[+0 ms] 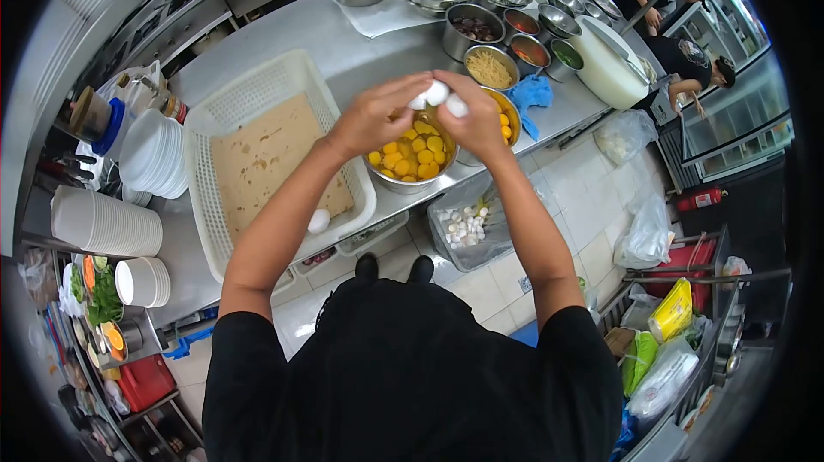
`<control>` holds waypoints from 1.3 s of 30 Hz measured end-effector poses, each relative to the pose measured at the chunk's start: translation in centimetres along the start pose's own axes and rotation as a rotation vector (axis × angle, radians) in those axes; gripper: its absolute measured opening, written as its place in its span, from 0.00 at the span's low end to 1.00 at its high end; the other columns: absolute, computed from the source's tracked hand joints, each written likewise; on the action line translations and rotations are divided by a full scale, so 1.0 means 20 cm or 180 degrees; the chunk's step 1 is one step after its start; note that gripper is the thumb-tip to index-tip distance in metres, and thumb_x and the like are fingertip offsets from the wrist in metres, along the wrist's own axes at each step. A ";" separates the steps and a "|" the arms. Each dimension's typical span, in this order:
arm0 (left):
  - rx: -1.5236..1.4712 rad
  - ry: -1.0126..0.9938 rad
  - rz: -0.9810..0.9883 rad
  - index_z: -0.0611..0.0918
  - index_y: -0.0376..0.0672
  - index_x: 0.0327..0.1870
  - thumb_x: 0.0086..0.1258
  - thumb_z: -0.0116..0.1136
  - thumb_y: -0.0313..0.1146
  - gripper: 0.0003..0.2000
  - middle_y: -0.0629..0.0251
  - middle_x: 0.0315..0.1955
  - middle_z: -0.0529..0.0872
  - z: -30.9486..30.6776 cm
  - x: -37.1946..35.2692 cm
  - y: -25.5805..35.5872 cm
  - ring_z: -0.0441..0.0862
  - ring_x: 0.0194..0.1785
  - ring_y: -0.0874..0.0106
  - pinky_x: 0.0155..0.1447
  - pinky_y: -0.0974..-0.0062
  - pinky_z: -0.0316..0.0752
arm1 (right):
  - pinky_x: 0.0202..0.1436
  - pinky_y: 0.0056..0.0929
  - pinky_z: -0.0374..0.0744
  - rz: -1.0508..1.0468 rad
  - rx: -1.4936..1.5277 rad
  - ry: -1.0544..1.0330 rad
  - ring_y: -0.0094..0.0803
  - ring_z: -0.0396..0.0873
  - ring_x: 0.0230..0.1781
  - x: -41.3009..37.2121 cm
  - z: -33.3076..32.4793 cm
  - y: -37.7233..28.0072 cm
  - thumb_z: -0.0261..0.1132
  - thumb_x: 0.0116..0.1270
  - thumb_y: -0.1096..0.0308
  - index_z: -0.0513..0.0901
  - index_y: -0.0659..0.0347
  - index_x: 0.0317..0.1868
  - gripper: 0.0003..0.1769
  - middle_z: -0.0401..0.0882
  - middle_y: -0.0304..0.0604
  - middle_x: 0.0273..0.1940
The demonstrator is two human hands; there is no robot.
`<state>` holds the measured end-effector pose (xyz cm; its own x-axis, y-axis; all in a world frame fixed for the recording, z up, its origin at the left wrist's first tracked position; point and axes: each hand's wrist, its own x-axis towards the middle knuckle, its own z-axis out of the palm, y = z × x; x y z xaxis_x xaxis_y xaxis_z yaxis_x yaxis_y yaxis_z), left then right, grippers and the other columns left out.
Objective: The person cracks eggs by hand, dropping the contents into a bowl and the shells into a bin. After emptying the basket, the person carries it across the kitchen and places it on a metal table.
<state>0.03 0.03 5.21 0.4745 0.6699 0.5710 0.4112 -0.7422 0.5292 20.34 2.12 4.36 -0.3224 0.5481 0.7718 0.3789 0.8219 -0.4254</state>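
Note:
Both hands meet above a metal bowl of cracked eggs point(412, 153), which holds several yolks. My left hand point(375, 116) curls round white eggshell point(418, 102) on the bowl's left side. My right hand point(474, 123) grips white shell pieces point(457, 105) from the right, its fingertips close to my left ones. Whether the shells are whole or broken is hard to tell. One white egg point(318, 221) lies in the near corner of a white plastic crate point(199, 179) lined with stained cardboard. Right of the bowl, partly behind my right hand, another bowl point(515, 123) holds yolks.
Below the counter, a lined bin point(442, 204) holds eggshells. Metal bowls with ingredients, a blue cloth point(534, 100) and a large white container point(609, 67) line the right side. Stacked plates point(154, 153) and tubs point(107, 220) stand left. Two people are at the upper right.

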 end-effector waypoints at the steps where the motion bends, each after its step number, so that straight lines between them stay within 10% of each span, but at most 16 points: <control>1: -0.0305 0.0040 -0.0187 0.76 0.40 0.62 0.61 0.58 0.21 0.25 0.56 0.62 0.77 0.03 0.01 0.03 0.75 0.64 0.60 0.66 0.70 0.71 | 0.52 0.32 0.79 0.0492 0.0164 0.0043 0.40 0.82 0.48 -0.05 -0.05 -0.04 0.64 0.55 0.77 0.79 0.64 0.54 0.23 0.82 0.48 0.49; 8: -0.0658 -0.0241 0.0571 0.71 0.39 0.65 0.62 0.62 0.30 0.28 0.49 0.67 0.69 0.62 0.03 0.34 0.67 0.69 0.55 0.70 0.62 0.65 | 0.39 0.18 0.78 0.2999 0.1076 0.0645 0.24 0.79 0.43 -0.73 -0.43 -0.13 0.68 0.61 0.70 0.76 0.67 0.57 0.24 0.80 0.43 0.46; 11: -0.0774 -0.0159 0.0167 0.75 0.40 0.61 0.62 0.60 0.33 0.23 0.51 0.61 0.75 0.50 -0.07 0.36 0.74 0.63 0.55 0.65 0.63 0.70 | 0.36 0.18 0.75 0.2541 -0.0405 -0.0183 0.22 0.78 0.40 -1.23 -0.50 0.01 0.69 0.62 0.68 0.76 0.68 0.59 0.26 0.81 0.40 0.44; 13: -0.0856 -0.0204 -0.0292 0.79 0.39 0.55 0.63 0.57 0.31 0.18 0.53 0.49 0.82 0.30 -0.18 0.29 0.81 0.51 0.56 0.55 0.62 0.75 | 0.41 0.19 0.74 0.4758 -0.0241 -0.0306 0.25 0.78 0.45 -1.26 -0.51 -0.13 0.67 0.65 0.66 0.74 0.67 0.60 0.25 0.81 0.42 0.47; 16: 0.0114 -0.1345 -0.1726 0.81 0.40 0.51 0.62 0.56 0.28 0.16 0.51 0.42 0.84 -0.19 -0.50 0.02 0.81 0.45 0.56 0.50 0.62 0.75 | 0.48 0.21 0.75 0.4770 0.2108 0.1616 0.31 0.77 0.50 -1.44 -0.52 -0.10 0.65 0.68 0.65 0.73 0.66 0.61 0.24 0.79 0.45 0.52; 18: 0.0781 -0.1875 -0.1241 0.81 0.44 0.56 0.58 0.59 0.28 0.21 0.55 0.45 0.85 -0.44 -0.96 -0.24 0.82 0.47 0.59 0.54 0.65 0.76 | 0.51 0.24 0.78 0.4548 0.2661 0.1859 0.36 0.78 0.51 -1.35 -0.48 -0.10 0.61 0.71 0.63 0.72 0.67 0.60 0.22 0.77 0.48 0.54; 19: 0.0578 -0.2687 -0.2593 0.81 0.44 0.57 0.53 0.63 0.27 0.25 0.58 0.48 0.85 -0.56 -0.96 -0.18 0.82 0.50 0.61 0.55 0.67 0.76 | 0.50 0.26 0.79 0.4593 0.3194 0.1972 0.36 0.78 0.52 -1.24 -0.46 -0.14 0.61 0.71 0.64 0.72 0.69 0.58 0.21 0.76 0.49 0.54; 23: 0.0546 -0.3325 -0.3010 0.81 0.46 0.56 0.47 0.65 0.23 0.28 0.56 0.47 0.85 -0.58 -1.16 -0.14 0.82 0.50 0.62 0.53 0.65 0.76 | 0.43 0.29 0.83 0.4405 0.4541 0.2032 0.36 0.81 0.43 -1.01 -0.28 -0.09 0.57 0.73 0.60 0.74 0.70 0.53 0.20 0.80 0.49 0.46; 31: 0.0727 -0.2428 -0.2653 0.83 0.44 0.42 0.48 0.68 0.28 0.17 0.58 0.44 0.82 -0.59 -1.24 -0.10 0.80 0.48 0.58 0.52 0.63 0.76 | 0.26 0.21 0.72 0.3904 0.4517 0.0677 0.25 0.73 0.25 -0.54 -0.04 -0.28 0.51 0.74 0.53 0.74 0.60 0.52 0.19 0.79 0.43 0.33; 33: -0.0389 -0.1206 -0.3737 0.80 0.40 0.44 0.60 0.61 0.32 0.12 0.58 0.42 0.83 -0.62 -1.22 -0.14 0.82 0.43 0.63 0.43 0.67 0.77 | 0.27 0.21 0.72 0.3726 0.4126 0.0389 0.25 0.74 0.28 -0.50 -0.01 -0.31 0.52 0.74 0.57 0.73 0.60 0.55 0.18 0.78 0.41 0.36; 37: -0.3354 0.1051 -0.3821 0.74 0.39 0.52 0.76 0.43 0.40 0.15 0.52 0.41 0.84 -0.56 -1.00 -0.09 0.82 0.35 0.72 0.28 0.80 0.70 | 0.31 0.20 0.73 0.3612 0.3408 0.0059 0.24 0.79 0.36 -0.40 0.06 -0.36 0.59 0.70 0.67 0.72 0.60 0.60 0.19 0.79 0.40 0.43; 39: -0.3565 0.0957 -0.3572 0.74 0.39 0.52 0.76 0.45 0.42 0.16 0.52 0.43 0.84 -0.46 -0.86 -0.09 0.82 0.35 0.73 0.27 0.82 0.70 | 0.33 0.18 0.73 0.3419 0.3168 -0.0106 0.23 0.80 0.38 -0.36 0.10 -0.35 0.62 0.67 0.69 0.72 0.62 0.60 0.21 0.80 0.40 0.44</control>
<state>-16.18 -9.97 0.19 0.1238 0.9184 -0.3758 -0.3819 0.3937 0.8362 18.34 -7.37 0.82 -0.3023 0.9449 -0.1252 -0.2933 -0.2172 -0.9310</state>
